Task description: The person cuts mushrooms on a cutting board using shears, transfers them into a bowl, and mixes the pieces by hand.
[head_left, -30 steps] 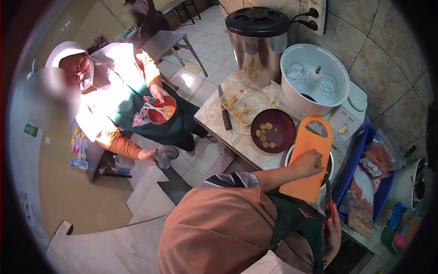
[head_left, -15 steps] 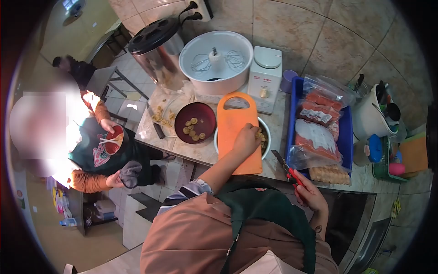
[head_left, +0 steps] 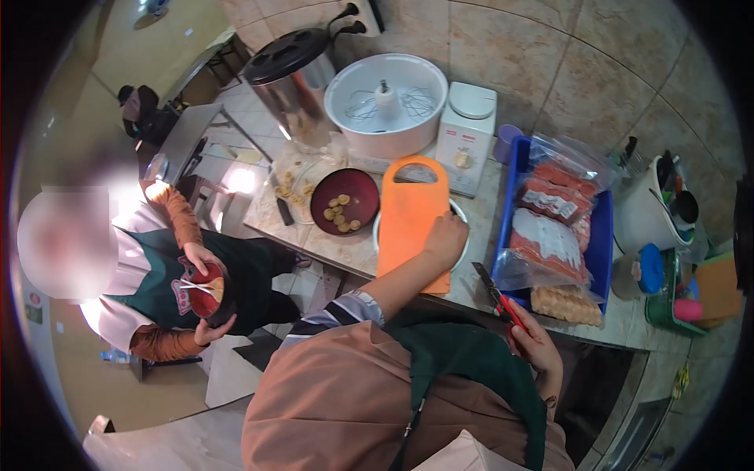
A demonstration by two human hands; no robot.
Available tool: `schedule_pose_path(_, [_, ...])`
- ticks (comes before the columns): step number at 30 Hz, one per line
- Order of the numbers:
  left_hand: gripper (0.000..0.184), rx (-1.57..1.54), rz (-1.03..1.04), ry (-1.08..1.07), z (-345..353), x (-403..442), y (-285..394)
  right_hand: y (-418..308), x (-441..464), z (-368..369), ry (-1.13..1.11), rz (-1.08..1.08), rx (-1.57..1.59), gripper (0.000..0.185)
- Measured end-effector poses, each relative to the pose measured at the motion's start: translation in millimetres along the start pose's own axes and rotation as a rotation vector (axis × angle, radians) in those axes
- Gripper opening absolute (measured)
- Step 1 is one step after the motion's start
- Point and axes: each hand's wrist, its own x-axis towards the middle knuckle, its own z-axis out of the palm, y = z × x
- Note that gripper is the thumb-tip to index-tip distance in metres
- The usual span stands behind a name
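Observation:
An orange cutting board (head_left: 415,212) lies across the white bowl (head_left: 465,253) on the counter. My left hand (head_left: 448,238) reaches over the board's right edge into the bowl, its fingers curled and their tips hidden, so what they hold does not show. In my right hand (head_left: 538,339), at the counter's front edge, is a pair of red-handled kitchen scissors (head_left: 510,310), blades pointing up and left. Left of the board stands a dark red bowl (head_left: 363,188) holding several small round tan pieces.
A blue tray (head_left: 503,235) of bagged meat stands on the right, beside a utensil bucket (head_left: 640,208). Behind are a white mixer bowl (head_left: 393,141), its base (head_left: 465,133) and a steel urn (head_left: 294,98). At left a co-worker (head_left: 149,267) holds a bowl (head_left: 224,294).
My left hand has shifted slightly right and up, its fingers lower in the white bowl. The co-worker now holds their bowl with both hands; the grey cloth is out of sight. The view has shifted slightly.

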Motion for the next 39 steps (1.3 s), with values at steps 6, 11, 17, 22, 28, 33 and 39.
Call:
schedule_pose_path(6, [0.02,-0.321,-0.005,0.171,-22.3,-9.3,-17.2,-3.8,12.9,8.5,0.067,-0.034,-0.058,0.048])
schedule_pose_path(11, [0.022,-0.505,-0.263,0.551,-27.0,-22.3,-106.4,-9.4,23.7,11.8,0.039,-0.02,-0.064,0.049])
schedule_pose_path(17, [0.02,-0.192,-0.527,0.304,-6.9,-49.3,-203.2,-16.7,42.1,24.2,0.016,-0.011,-0.104,0.048])
schedule_pose_path(22, [0.019,-0.03,-0.534,-0.06,21.4,-42.8,-226.9,-26.9,53.0,42.2,0.01,0.019,-0.109,0.048])
schedule_pose_path(28, [0.019,0.121,-0.435,-0.039,35.0,-41.8,-238.0,-26.4,57.1,53.9,0.035,0.055,-0.085,0.048])
schedule_pose_path(33, [0.026,-0.117,-0.511,-0.013,4.1,-39.8,-231.2,-23.3,60.6,60.8,0.07,0.067,-0.063,0.048])
schedule_pose_path(39, [0.028,-0.767,-0.274,0.249,-31.2,-36.6,-165.1,-10.6,73.5,66.1,0.106,0.083,-0.063,0.047])
